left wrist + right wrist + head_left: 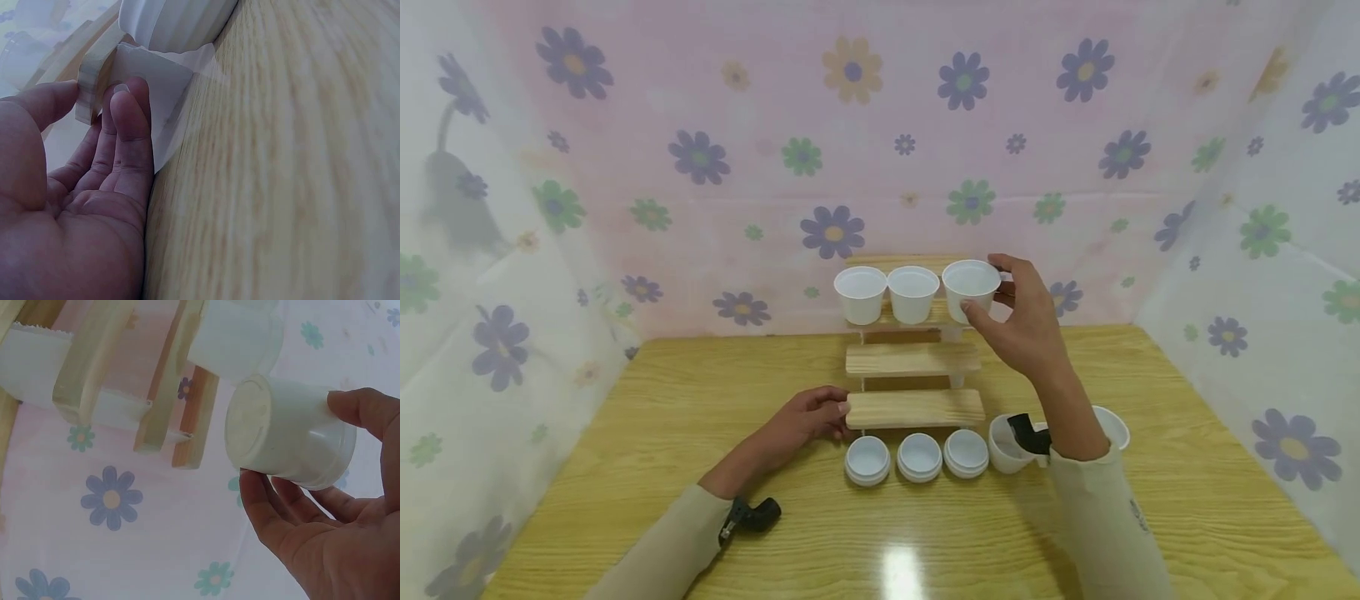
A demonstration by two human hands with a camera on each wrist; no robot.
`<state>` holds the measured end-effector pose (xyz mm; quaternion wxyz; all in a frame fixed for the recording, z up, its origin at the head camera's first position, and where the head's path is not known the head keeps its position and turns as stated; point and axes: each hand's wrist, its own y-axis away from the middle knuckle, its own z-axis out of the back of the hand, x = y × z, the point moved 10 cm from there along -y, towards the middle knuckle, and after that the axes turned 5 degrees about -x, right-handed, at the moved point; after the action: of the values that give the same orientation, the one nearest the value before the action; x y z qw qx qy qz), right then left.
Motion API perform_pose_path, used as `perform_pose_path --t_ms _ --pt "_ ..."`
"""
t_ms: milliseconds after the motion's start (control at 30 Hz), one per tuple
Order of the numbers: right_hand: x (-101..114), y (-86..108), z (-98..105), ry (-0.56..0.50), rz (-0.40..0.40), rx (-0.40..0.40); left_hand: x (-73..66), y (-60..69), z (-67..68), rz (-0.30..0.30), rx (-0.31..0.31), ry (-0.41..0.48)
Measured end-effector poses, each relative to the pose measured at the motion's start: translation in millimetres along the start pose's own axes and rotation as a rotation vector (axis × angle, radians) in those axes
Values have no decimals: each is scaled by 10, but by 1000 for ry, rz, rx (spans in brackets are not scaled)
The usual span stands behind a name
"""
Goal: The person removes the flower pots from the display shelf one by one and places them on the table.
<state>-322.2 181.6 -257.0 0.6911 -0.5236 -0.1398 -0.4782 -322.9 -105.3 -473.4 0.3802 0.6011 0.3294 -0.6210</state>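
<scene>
A white plastic cup (972, 287) is gripped by my right hand (1028, 321), thumb on its near side and fingers round the far side. In the right wrist view the underside of this cup (294, 431) shows, apart from the shelf. Two similar cups, one at left (861, 296) and one in the middle (913, 296), stand on the top tier of a wooden stepped stand (913, 408). At the left end of the lowest plank, my left hand (801, 421) holds on, its thumb against the plank (94, 78) and its fingers beneath.
Three small white ribbed bowls (919, 458) sit in a row before the stand. Right of them are more white cups (1006, 450), partly hidden behind my right wrist. A floral cloth (737, 208) encloses the wooden table (700, 383) at back and sides.
</scene>
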Motion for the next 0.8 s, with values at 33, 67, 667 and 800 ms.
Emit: perform_pose_path --t_ms 33,67,667,800 --pt "21 1 0 -2 9 -1 0 1 -3 1 0 1" --pt "39 3 -1 0 17 -2 1 0 -6 2 0 1" --pt "369 165 -170 -125 126 59 -7 34 41 8 -14 -17" --pt "422 204 -192 -129 146 74 11 9 22 11 -6 -13"
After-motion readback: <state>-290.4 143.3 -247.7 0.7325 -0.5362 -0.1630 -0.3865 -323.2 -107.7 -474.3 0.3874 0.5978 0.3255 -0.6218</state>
